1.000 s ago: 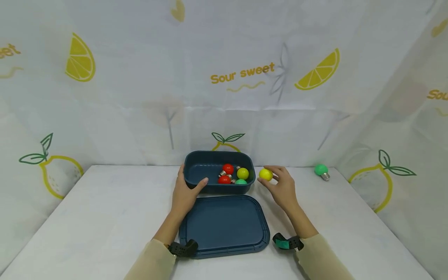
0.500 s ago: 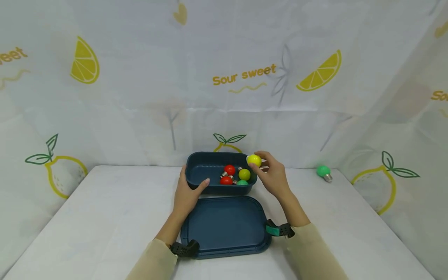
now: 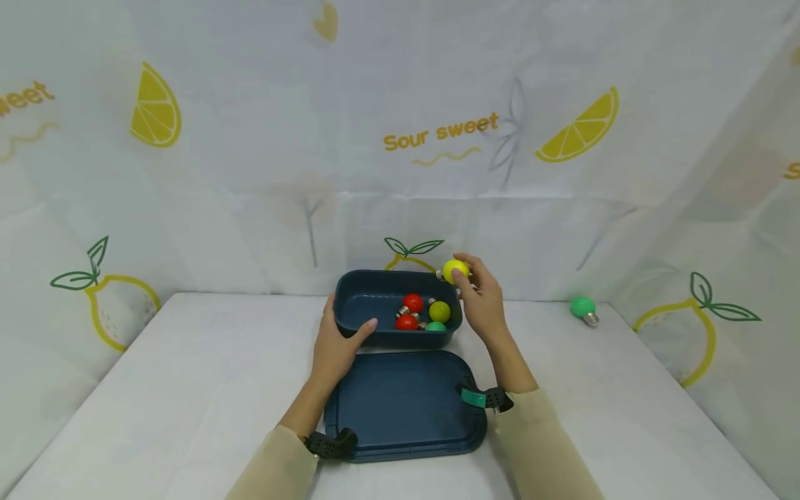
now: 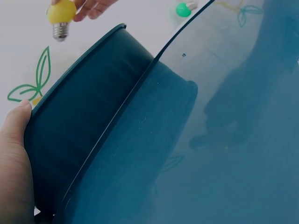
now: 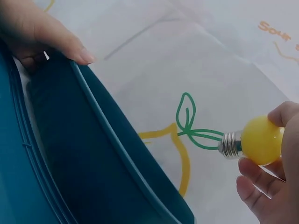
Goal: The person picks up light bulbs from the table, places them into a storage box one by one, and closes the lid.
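Observation:
My right hand (image 3: 483, 298) pinches a yellow light bulb (image 5: 262, 140) by its round globe, above the right end of a dark blue box (image 3: 375, 339). The bulb's metal screw base points left in the head view. At the box's left end my left hand (image 3: 334, 347) grips the wall, thumb over the front rim. Inside the box, toward its right side, lie two red bulbs (image 3: 412, 303), another yellow bulb (image 3: 439, 311) and a green bulb (image 3: 435, 326), partly hidden by the front wall.
In front of the box a dark blue lid (image 3: 406, 410) lies flat on the white table (image 3: 219, 389), under both wrists. Another green bulb (image 3: 582, 306) lies at the table's back right. A white cloth with lemon prints (image 3: 262, 139) hangs behind.
My right hand has lifted the yellow bulb up and to the left, from beside the box to above its right end. My left hand stays on the box.

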### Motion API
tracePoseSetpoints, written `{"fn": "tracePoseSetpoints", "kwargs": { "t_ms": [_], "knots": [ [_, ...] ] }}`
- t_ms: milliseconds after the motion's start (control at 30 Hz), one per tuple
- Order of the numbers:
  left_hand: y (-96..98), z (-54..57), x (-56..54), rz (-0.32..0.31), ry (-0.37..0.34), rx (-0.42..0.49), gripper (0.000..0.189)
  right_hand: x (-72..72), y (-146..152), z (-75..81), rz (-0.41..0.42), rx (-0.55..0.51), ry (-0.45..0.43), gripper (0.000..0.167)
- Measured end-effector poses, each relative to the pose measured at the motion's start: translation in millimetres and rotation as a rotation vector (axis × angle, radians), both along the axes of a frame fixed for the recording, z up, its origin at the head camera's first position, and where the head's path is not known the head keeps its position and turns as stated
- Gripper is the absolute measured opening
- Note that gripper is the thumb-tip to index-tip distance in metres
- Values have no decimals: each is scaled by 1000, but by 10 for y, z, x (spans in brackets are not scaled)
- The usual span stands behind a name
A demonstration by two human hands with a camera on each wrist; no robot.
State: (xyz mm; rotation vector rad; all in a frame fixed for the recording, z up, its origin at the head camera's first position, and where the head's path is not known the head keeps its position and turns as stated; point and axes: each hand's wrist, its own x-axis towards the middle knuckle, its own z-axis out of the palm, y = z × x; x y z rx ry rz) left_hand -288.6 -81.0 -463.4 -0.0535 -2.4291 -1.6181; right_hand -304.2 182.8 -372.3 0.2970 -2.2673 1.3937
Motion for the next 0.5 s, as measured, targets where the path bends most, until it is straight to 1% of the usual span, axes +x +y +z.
{"fn": "tracePoseSetpoints", "kwargs": {
  "t_ms": [167, 300, 500],
  "knots": [
    [13, 32, -18, -4, -5, -4, 108, -16, 48, -14, -4, -58, -35, 35],
    [14, 30, -17, -5, -5, -6, 107, -27, 43, -48, 8, -77, -42, 39],
    [2, -4, 5, -3, 0, 4, 107, -40, 1, -109, -20, 27, 10, 46]
  ]
}}
